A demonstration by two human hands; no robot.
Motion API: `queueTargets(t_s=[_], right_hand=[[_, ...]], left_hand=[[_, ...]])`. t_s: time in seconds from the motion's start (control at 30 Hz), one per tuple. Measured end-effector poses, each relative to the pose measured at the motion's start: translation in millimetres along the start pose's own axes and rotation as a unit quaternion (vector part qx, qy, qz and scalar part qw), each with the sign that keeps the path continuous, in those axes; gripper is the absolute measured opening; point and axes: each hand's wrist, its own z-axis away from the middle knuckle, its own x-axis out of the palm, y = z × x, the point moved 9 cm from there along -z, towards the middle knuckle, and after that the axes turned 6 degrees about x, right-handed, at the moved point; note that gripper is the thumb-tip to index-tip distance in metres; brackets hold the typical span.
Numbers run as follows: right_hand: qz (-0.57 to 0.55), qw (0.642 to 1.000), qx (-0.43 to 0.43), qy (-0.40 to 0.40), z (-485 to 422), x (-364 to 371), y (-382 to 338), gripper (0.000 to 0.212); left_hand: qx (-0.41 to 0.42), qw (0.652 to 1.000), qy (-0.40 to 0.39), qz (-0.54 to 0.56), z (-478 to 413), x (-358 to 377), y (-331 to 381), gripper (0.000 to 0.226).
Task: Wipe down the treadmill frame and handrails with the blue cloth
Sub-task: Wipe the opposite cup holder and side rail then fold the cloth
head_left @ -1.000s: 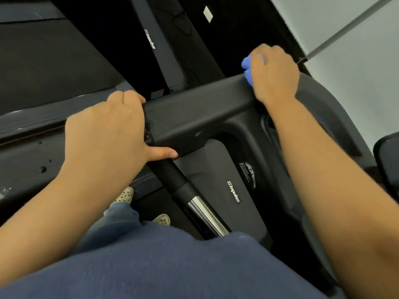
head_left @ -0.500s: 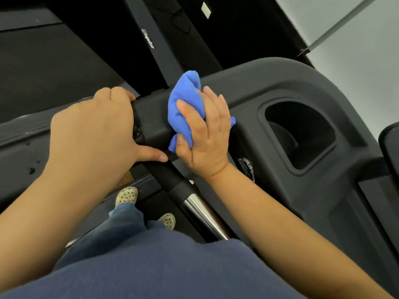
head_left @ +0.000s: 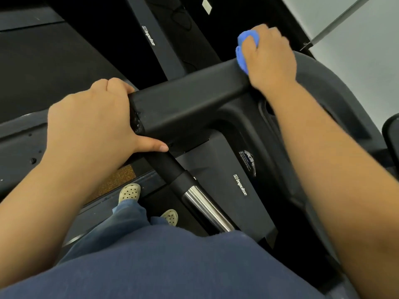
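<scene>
Left hand (head_left: 90, 121) grips the left end of the handrail (head_left: 190, 102), thumb under it. Right hand (head_left: 272, 59) is on the right end with the cloth (head_left: 243, 55) under its fingers, touching the rail. Console (head_left: 336, 100) is right of the handrail, joined to it. Tube (head_left: 194, 195) runs from under the left hand toward the person. Upright (head_left: 151, 39) is behind the handrail, belt (head_left: 43, 61) far left. Shoes (head_left: 129, 192) are left of the tube, below it.

Handrail bar (head_left: 190, 104): black, runs across to the curved frame (head_left: 336, 87).
On it: blue cloth (head_left: 243, 55) at the far end; left hand (head_left: 90, 126) gripping the near end.
Dark surface (head_left: 155, 197) below: two pale shoes (head_left: 129, 192) stand on it.
</scene>
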Motion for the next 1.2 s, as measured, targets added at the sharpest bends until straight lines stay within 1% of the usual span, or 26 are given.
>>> queueTargets(t_s=[0.07,0.17,0.23,0.3,0.37,0.47,0.5,0.57,0.63,0.67,0.73,0.8,0.93,1.0,1.07,1.1,1.13,1.2], right_hand=[[0.002,0.999,0.042,-0.025,-17.9,5.4,31.2,0.046],[-0.033,0.990,0.132,-0.047,-27.7,2.1,80.0,0.059],[-0.038,0.981,0.183,-0.058,-24.0,-3.8,107.4,0.054],[-0.047,0.976,0.203,-0.061,-16.7,-11.7,126.2,0.046],[-0.061,0.980,0.183,-0.045,-3.3,-22.3,131.2,0.043],[-0.120,0.984,0.133,-0.021,9.8,-25.0,128.0,0.025],[-0.130,0.982,0.134,-0.013,12.6,-23.8,126.0,0.022],[-0.149,0.979,0.139,0.001,15.3,-18.4,121.0,0.024],[-0.176,0.977,0.122,-0.003,24.3,-12.8,95.1,0.028],[-0.202,0.974,0.101,-0.008,32.1,-10.1,76.0,0.032],[-0.240,0.971,-0.002,-0.025,52.3,-7.0,27.0,0.040],[-0.213,0.969,-0.114,-0.048,77.9,-3.4,-10.5,0.041],[-0.131,0.961,-0.234,-0.071,108.9,-1.8,-8.3,0.045],[-0.051,0.945,-0.311,-0.086,125.1,-0.6,-6.2,0.046],[0.065,0.911,-0.396,-0.097,146.4,6.0,-8.9,0.042],[0.120,0.892,-0.425,-0.099,156.9,10.8,-10.2,0.040],[0.170,0.875,-0.441,-0.101,166.4,16.5,-11.0,0.039],[0.255,0.850,-0.446,-0.114,180.8,29.3,-10.6,0.043]], left_hand=[[-0.002,1.000,0.005,0.017,-1.6,3.4,-3.1,0.123],[0.001,1.000,0.013,0.025,-2.9,6.6,-5.5,0.125],[0.004,0.999,0.021,0.026,-3.2,7.8,-6.7,0.125],[0.007,0.999,0.029,0.029,-3.0,9.0,-7.4,0.124],[0.009,0.999,0.034,0.036,-2.9,9.7,-7.1,0.124],[0.012,0.999,0.035,0.038,-2.3,8.1,-4.8,0.124],[0.012,0.999,0.036,0.036,-2.1,6.4,-4.1,0.124],[0.014,0.999,0.035,0.025,-2.1,4.7,-2.2,0.123],[0.021,0.999,0.033,0.016,-1.9,5.0,-0.1,0.122],[0.024,0.999,0.034,0.014,-1.6,5.2,0.6,0.122],[0.025,0.999,0.034,0.018,-0.5,6.3,0.6,0.120],[0.021,0.999,0.031,0.025,-0.2,6.8,-0.8,0.120],[0.021,0.999,0.025,0.020,0.5,5.3,-0.5,0.118],[0.020,1.000,0.017,0.016,1.1,3.7,0.5,0.119],[0.020,1.000,0.005,0.007,1.5,2.7,1.7,0.119],[0.019,1.000,-0.001,0.003,1.5,2.5,1.7,0.120],[0.019,1.000,-0.006,0.001,1.5,2.2,1.9,0.121],[0.019,1.000,-0.019,-0.003,1.8,1.4,3.0,0.123]])
